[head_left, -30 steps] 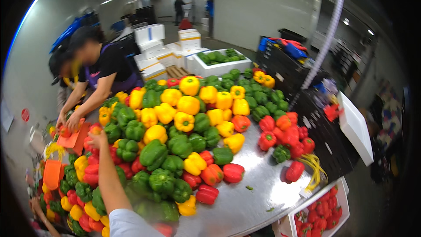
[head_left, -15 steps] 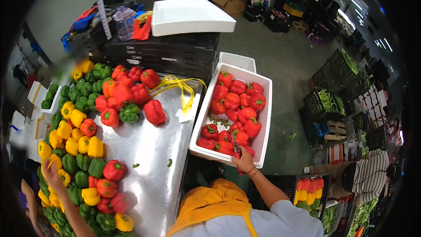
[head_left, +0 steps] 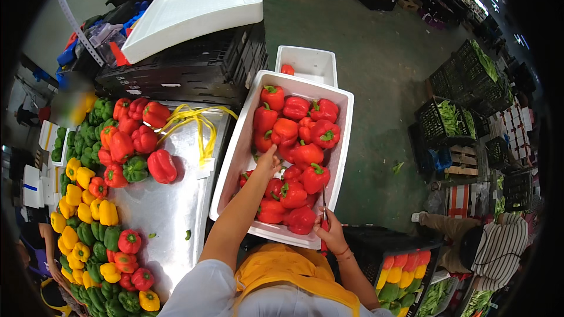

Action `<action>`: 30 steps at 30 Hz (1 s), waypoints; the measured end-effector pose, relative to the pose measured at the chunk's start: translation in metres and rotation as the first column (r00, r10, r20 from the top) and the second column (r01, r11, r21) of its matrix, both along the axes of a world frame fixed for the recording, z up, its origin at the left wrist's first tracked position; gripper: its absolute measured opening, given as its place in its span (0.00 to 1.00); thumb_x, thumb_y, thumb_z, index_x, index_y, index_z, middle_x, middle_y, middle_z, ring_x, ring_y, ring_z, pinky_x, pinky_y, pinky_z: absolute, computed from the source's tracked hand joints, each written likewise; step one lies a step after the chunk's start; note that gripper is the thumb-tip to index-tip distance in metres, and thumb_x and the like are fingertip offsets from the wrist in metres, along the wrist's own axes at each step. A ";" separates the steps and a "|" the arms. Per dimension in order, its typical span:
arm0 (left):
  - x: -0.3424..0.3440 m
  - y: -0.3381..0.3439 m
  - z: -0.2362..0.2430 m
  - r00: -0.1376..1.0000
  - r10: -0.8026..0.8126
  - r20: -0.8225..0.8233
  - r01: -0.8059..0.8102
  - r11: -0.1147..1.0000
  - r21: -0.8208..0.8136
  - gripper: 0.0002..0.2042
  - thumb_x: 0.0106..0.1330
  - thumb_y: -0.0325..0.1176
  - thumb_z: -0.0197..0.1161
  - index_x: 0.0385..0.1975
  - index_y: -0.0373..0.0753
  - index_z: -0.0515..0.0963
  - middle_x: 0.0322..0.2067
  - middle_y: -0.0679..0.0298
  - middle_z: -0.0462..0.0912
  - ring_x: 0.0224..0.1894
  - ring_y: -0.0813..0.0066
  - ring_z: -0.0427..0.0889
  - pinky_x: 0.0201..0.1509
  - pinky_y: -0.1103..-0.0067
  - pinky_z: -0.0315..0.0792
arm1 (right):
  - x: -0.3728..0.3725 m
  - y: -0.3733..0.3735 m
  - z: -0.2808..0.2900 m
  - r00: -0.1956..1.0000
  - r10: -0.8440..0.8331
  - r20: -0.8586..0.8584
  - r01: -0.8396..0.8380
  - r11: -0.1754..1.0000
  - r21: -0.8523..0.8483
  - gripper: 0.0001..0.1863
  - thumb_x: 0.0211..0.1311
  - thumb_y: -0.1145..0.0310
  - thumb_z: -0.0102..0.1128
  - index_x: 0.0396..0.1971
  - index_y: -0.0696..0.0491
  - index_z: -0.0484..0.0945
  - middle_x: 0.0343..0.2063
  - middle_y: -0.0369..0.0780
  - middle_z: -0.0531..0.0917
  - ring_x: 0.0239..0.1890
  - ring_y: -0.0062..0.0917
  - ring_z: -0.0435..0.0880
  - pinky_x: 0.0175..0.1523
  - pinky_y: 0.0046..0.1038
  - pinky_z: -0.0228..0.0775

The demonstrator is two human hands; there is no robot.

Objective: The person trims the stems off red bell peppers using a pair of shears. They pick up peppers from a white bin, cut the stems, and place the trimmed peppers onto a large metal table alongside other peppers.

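Observation:
A white foam box [head_left: 348, 141] holds several red bell peppers [head_left: 284, 132] with green stems. My left hand [head_left: 268, 164] is down inside it, fingers apart among the peppers and just below one near the middle; the fingertips are partly hidden. At the box's near right corner my right hand [head_left: 332, 232] is closed round a pair of red-handled snips [head_left: 324, 221]. Their dark blades point up and away, beside a red pepper. Left of the box stands a metal table [head_left: 176, 223] carrying red, yellow [head_left: 108, 213] and green bell peppers [head_left: 135, 169].
Yellow straps [head_left: 202, 129] lie on the table's far end. Beyond are black crates [head_left: 194, 67] under a white foam lid [head_left: 200, 12]. A smaller white foam box [head_left: 311, 61] adjoins the far side. A crate of mixed peppers [head_left: 405, 273] stands right; another person's arm [head_left: 51, 252] shows far left.
My left hand has come from the peppers at the table's left into the foam box. My right hand still holds the snips at the box's near edge. The view has shifted.

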State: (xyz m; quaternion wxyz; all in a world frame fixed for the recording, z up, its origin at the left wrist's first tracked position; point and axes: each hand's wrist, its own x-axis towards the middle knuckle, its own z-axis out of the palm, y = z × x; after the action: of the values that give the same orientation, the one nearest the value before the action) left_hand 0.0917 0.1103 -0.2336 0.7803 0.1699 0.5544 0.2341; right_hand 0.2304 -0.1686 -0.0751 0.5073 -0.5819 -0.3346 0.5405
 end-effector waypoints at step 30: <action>-0.046 -0.082 0.228 0.924 -0.075 0.376 -0.028 0.965 0.261 0.36 0.55 0.42 0.62 0.61 0.50 0.50 0.57 0.60 0.61 0.56 0.61 0.67 0.53 0.58 0.67 | 0.002 0.058 0.029 0.957 0.004 -0.289 0.053 0.981 0.187 0.28 0.51 0.81 0.52 0.55 0.60 0.59 0.49 0.40 0.69 0.41 0.17 0.68 0.49 0.20 0.63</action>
State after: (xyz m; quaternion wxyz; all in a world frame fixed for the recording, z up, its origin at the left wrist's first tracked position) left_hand 0.0461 0.0287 -0.0056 0.8469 0.2291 0.3535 0.3245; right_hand 0.2322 -0.1101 -0.0464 0.6111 -0.4493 -0.3008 0.5781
